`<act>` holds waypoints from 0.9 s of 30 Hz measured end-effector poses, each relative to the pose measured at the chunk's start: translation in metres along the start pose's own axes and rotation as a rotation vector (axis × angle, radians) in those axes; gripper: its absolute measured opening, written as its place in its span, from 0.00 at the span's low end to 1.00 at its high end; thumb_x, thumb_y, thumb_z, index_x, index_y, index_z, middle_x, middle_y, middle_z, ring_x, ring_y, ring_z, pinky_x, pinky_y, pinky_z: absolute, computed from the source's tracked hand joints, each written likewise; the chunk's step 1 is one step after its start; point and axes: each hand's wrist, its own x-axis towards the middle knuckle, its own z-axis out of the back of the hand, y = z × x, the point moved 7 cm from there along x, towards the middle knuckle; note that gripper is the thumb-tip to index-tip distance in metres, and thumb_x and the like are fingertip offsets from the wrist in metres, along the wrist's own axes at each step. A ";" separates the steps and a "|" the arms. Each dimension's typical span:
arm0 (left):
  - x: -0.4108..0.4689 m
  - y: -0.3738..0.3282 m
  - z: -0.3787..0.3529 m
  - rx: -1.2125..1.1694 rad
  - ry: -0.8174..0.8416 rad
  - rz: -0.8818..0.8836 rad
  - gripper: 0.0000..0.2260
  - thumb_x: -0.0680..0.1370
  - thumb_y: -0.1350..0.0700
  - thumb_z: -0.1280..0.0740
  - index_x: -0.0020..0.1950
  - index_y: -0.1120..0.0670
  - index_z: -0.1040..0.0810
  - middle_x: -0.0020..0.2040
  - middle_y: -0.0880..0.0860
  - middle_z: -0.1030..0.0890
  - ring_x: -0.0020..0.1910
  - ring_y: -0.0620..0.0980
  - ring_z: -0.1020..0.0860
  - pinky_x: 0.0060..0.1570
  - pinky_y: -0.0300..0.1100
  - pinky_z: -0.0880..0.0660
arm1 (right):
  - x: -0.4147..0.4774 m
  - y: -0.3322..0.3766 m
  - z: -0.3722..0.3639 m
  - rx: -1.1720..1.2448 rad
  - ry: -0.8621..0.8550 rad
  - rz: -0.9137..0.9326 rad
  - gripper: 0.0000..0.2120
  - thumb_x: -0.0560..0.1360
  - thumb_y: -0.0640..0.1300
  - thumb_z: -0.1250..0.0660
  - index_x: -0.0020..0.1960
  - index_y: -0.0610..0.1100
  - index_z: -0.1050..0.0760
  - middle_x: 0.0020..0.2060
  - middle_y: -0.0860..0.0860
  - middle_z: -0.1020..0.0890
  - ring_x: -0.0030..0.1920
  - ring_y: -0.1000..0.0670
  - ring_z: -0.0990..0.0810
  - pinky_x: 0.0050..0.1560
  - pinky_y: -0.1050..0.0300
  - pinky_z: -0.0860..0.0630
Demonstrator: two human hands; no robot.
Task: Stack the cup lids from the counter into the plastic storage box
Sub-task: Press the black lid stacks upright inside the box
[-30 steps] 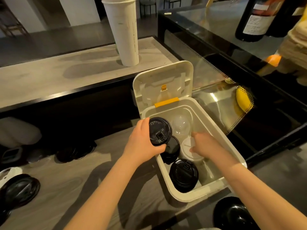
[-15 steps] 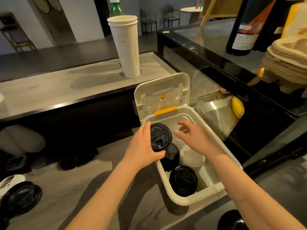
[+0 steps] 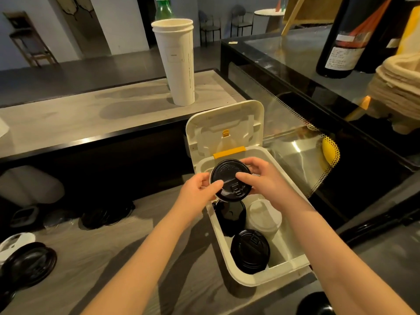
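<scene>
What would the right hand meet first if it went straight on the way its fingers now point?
The right hand grips the black lid; pushing on leftward, it would probably meet the left hand on the lid's far edge, though depth is unclear.

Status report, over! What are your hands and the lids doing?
Left hand and right hand both grip one black lid above the box. Black stacks and a white stack inside. Box cover up, nothing blocking.

The setting was a café, seen from behind its service counter (image 3: 91, 119). A stack of tall white paper cups (image 3: 179, 64) stood at upper centre. A glass display case (image 3: 295, 123) and a labelled dark bottle (image 3: 341, 42) filled the right. Loose black cup lids (image 3: 29, 264) lay at lower left, and a round table (image 3: 269, 13) and chairs (image 3: 210, 23) lined the top edge.
</scene>
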 end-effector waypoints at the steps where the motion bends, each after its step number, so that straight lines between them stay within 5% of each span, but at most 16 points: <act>1: 0.002 0.001 0.000 0.006 0.005 0.008 0.20 0.76 0.54 0.33 0.67 0.55 0.30 0.56 0.48 0.21 0.54 0.47 0.21 0.54 0.43 0.23 | 0.000 -0.002 0.001 -0.004 0.001 0.002 0.12 0.74 0.39 0.31 0.57 0.46 0.26 0.51 0.42 0.19 0.49 0.45 0.18 0.41 0.54 0.19; 8: 0.001 0.005 0.004 -0.070 -0.011 0.009 0.10 0.76 0.58 0.33 0.57 0.56 0.25 0.48 0.56 0.18 0.46 0.52 0.18 0.50 0.47 0.20 | -0.004 -0.008 -0.005 -0.162 -0.046 0.085 0.13 0.73 0.41 0.31 0.56 0.50 0.27 0.47 0.49 0.21 0.47 0.48 0.18 0.45 0.51 0.19; 12: 0.002 0.005 0.008 -0.011 -0.031 -0.034 0.10 0.77 0.57 0.35 0.58 0.56 0.24 0.47 0.55 0.17 0.45 0.49 0.18 0.45 0.40 0.20 | -0.009 -0.009 -0.012 -0.217 -0.041 0.114 0.14 0.74 0.43 0.31 0.57 0.52 0.29 0.43 0.52 0.22 0.44 0.52 0.18 0.45 0.54 0.19; 22: -0.009 -0.008 0.009 -0.014 -0.083 -0.098 0.05 0.76 0.54 0.33 0.50 0.52 0.24 0.42 0.54 0.18 0.43 0.50 0.19 0.45 0.44 0.21 | -0.022 -0.025 -0.012 0.110 0.009 -0.024 0.11 0.78 0.38 0.38 0.59 0.48 0.27 0.48 0.48 0.18 0.42 0.55 0.17 0.35 0.59 0.22; 25: -0.014 0.000 -0.001 -0.270 0.026 0.001 0.05 0.78 0.58 0.36 0.52 0.57 0.25 0.45 0.55 0.18 0.44 0.52 0.19 0.49 0.47 0.23 | -0.026 -0.023 -0.010 0.054 -0.010 0.015 0.12 0.78 0.42 0.36 0.59 0.53 0.28 0.52 0.50 0.19 0.49 0.52 0.18 0.40 0.59 0.21; 27: -0.017 0.004 -0.007 -0.419 0.079 0.041 0.05 0.78 0.60 0.38 0.52 0.60 0.26 0.43 0.55 0.18 0.42 0.50 0.19 0.47 0.45 0.23 | -0.029 -0.026 -0.012 -0.068 0.066 0.026 0.26 0.71 0.53 0.30 0.66 0.61 0.34 0.60 0.57 0.24 0.58 0.55 0.23 0.52 0.58 0.23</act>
